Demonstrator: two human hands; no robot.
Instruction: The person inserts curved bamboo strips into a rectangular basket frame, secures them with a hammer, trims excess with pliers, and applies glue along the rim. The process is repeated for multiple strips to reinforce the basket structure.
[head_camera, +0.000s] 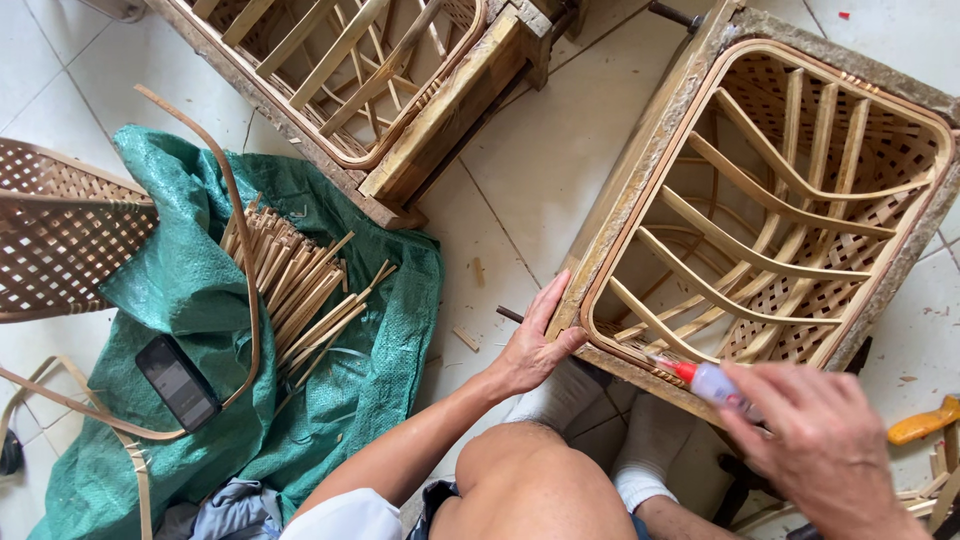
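A woven bamboo basket (880, 215) sits inside a rectangular wooden mould frame (640, 150) at the right. My left hand (533, 345) rests flat against the frame's near left corner, fingers on the wood. My right hand (815, 440) grips a small clear glue bottle (712, 382) with a red nozzle. The nozzle tip touches the basket's near rim, beside the curved inner slats. My knee and white socks show below the frame.
A second frame with a basket (360, 80) lies at the top. On a green tarp (190, 290) rest a bundle of bamboo strips (295, 285), a curved bamboo strip and a dark phone (178, 382). A woven panel (55, 230) is at far left, an orange-handled tool (925, 422) at right.
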